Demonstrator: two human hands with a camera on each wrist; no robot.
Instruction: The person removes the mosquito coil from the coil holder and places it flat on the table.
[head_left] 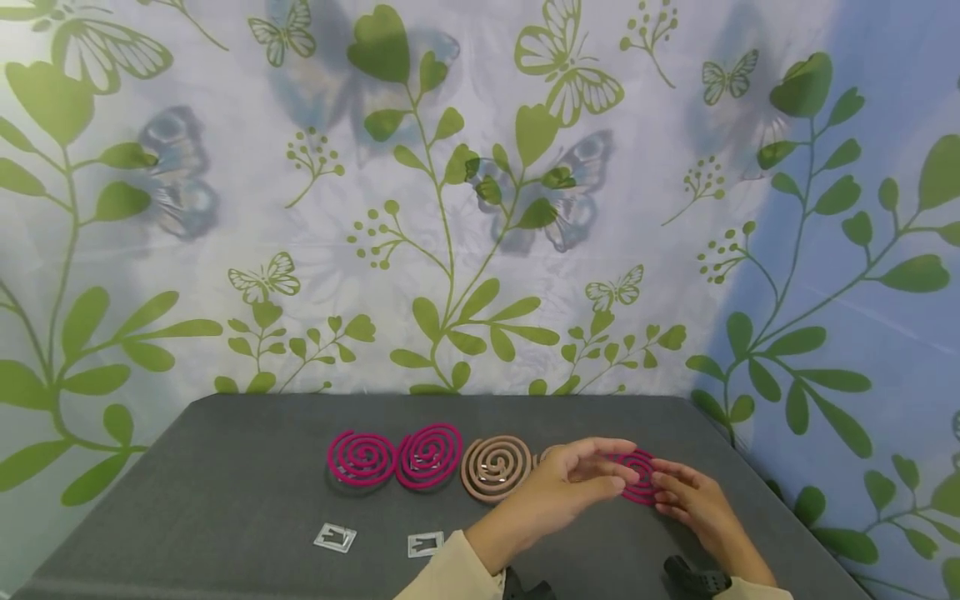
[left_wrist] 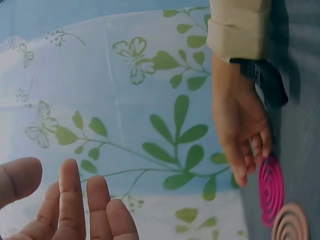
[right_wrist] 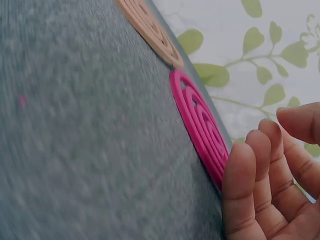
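Note:
Several spiral mosquito coils lie in a row on the dark grey table. A pink coil (head_left: 636, 477) is at the right end, between the two hands. My right hand (head_left: 699, 502) is at its right edge with fingers loosely bent; in the right wrist view the fingers (right_wrist: 239, 175) overlap the coil's edge. My left hand (head_left: 564, 493) hovers over the row, thumb and fingers apart and nothing between them. It partly hides a tan coil (head_left: 553, 455). Left of it lie another tan coil (head_left: 497, 469) and two pink coils (head_left: 362, 458), with bits of metal showing through their gaps.
Two small metal coil stands (head_left: 335, 537) lie flat on the grey table (head_left: 247, 508) in front of the row, one close to the left sleeve (head_left: 450, 575). A leaf-and-butterfly curtain (head_left: 480, 250) hangs behind the table and along its right side. Black straps (head_left: 693, 577) are on the wrists.

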